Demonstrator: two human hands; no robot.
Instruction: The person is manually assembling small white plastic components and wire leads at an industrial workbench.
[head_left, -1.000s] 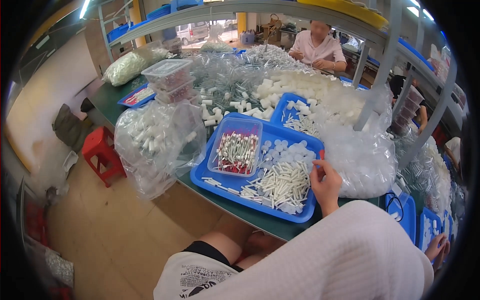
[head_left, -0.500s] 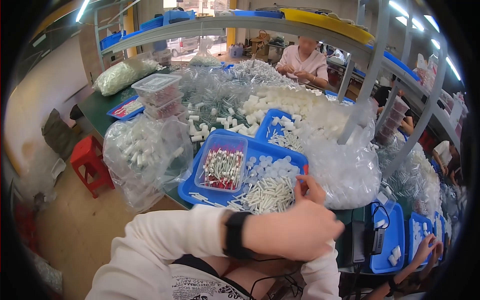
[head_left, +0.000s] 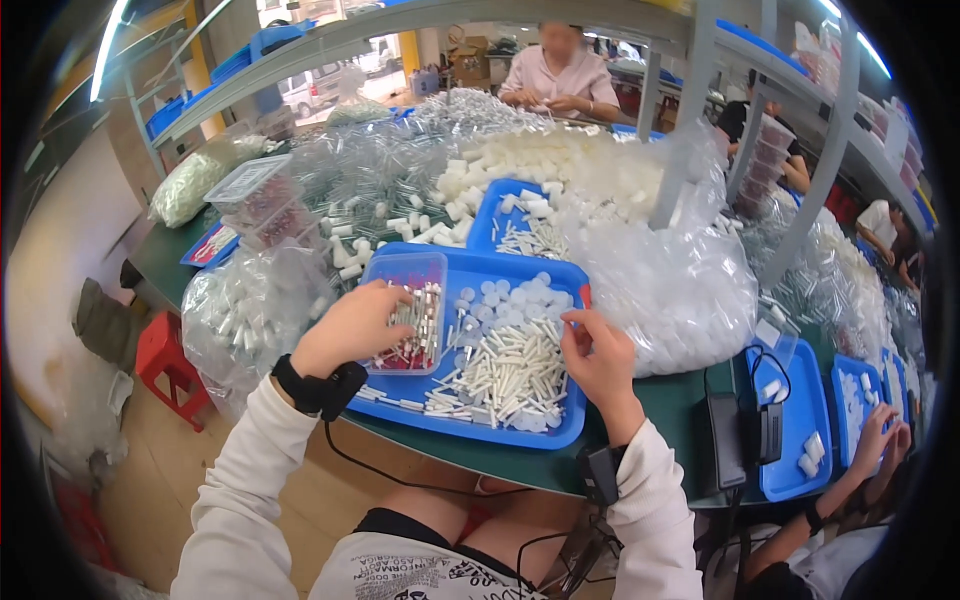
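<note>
A dark green, flat-topped table (head_left: 668, 412) carries a wide blue plastic tray (head_left: 500, 262) near its middle edge. Left lies a clear plastic bag of white pieces (head_left: 235, 315); right, a bulging clear plastic bag (head_left: 665, 310). Farther back, loose white cylinders (head_left: 350, 250) lie scattered.

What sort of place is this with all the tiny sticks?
Probably a small factory or workshop: there's a pile of little white sticks in a blue tray, a bulging clear bag, and another person at work opposite.

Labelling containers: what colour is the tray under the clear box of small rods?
Blue: the tray shows best in the head view.
</note>
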